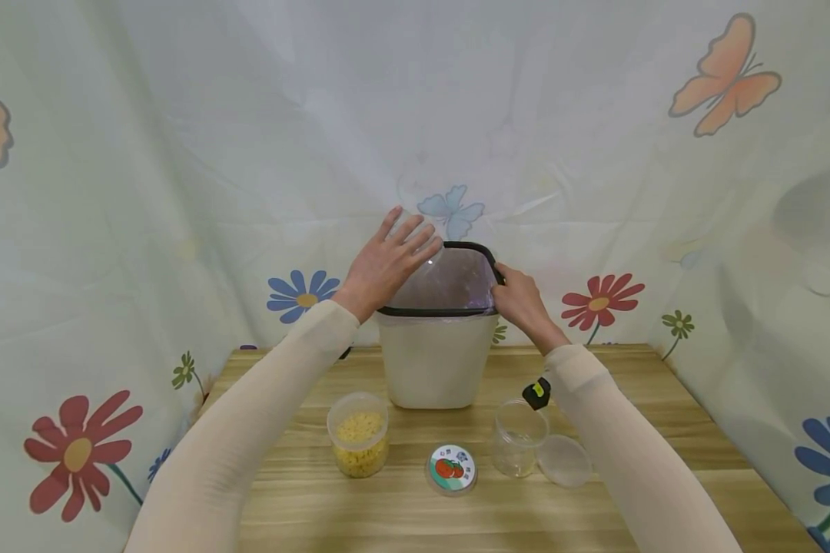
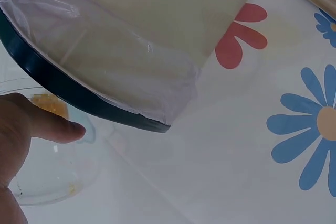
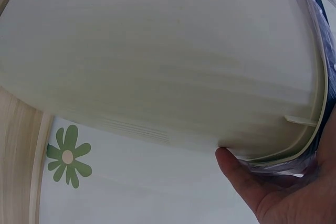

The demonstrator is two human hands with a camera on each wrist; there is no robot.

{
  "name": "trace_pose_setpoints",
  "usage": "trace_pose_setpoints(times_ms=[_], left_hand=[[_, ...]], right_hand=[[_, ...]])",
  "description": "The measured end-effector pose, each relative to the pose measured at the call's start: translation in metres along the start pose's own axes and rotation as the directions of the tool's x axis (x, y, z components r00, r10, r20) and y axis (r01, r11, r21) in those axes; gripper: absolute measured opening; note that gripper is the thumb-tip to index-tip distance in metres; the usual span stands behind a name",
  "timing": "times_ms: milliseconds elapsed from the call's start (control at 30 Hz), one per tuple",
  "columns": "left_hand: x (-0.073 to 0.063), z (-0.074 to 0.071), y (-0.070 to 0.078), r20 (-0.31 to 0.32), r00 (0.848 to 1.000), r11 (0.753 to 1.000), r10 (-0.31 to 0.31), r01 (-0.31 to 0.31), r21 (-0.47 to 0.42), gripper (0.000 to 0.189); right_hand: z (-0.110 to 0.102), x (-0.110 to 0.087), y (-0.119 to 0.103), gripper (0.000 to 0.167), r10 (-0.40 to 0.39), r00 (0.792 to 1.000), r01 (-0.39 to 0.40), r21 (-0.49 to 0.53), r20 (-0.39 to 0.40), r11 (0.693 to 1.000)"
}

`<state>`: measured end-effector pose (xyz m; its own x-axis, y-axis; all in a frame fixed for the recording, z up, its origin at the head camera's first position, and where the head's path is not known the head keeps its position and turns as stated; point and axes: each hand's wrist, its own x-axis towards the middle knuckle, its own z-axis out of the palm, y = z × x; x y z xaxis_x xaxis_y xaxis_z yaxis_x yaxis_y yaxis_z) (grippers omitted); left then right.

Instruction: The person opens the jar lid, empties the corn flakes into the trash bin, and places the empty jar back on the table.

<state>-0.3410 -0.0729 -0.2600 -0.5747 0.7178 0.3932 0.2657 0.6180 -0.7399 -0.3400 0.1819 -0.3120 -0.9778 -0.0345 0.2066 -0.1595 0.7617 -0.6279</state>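
A cream trash bin (image 1: pixel 434 357) with a dark rim stands upright on the table, lined with a thin translucent bag (image 2: pixel 131 72). My left hand (image 1: pixel 390 265) is over the bin's left side, fingers spread, and holds a clear round plastic container (image 2: pixel 58 169). Its thumb (image 2: pixel 52 125) lies along the container, which has an orange-yellow patch and small crumbs; the other fingers are hidden in the left wrist view. My right hand (image 1: pixel 522 301) grips the bin's right rim (image 3: pixel 315 135), its thumb against the outer wall.
On the wooden table (image 1: pixel 297 514), nearer me, stand a jar of small yellow pieces (image 1: pixel 358 436), a round tub with a tomato-printed top (image 1: pixel 451 469), a clear jar (image 1: pixel 519 442) and a translucent lid (image 1: pixel 565 461). Flower-printed fabric (image 1: pixel 200 153) encloses the back and sides.
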Motion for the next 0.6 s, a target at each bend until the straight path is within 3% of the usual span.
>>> trace_pose_setpoints(times_ms=[600], left_hand=[[0.0002, 0.0001, -0.0003, 0.002, 0.998, 0.996, 0.065, -0.065, 0.065, 0.083]], right_hand=[[-0.0003, 0.0003, -0.0001, 0.064, -0.005, 1.0, 0.005, 0.009, -0.004, 1.0]])
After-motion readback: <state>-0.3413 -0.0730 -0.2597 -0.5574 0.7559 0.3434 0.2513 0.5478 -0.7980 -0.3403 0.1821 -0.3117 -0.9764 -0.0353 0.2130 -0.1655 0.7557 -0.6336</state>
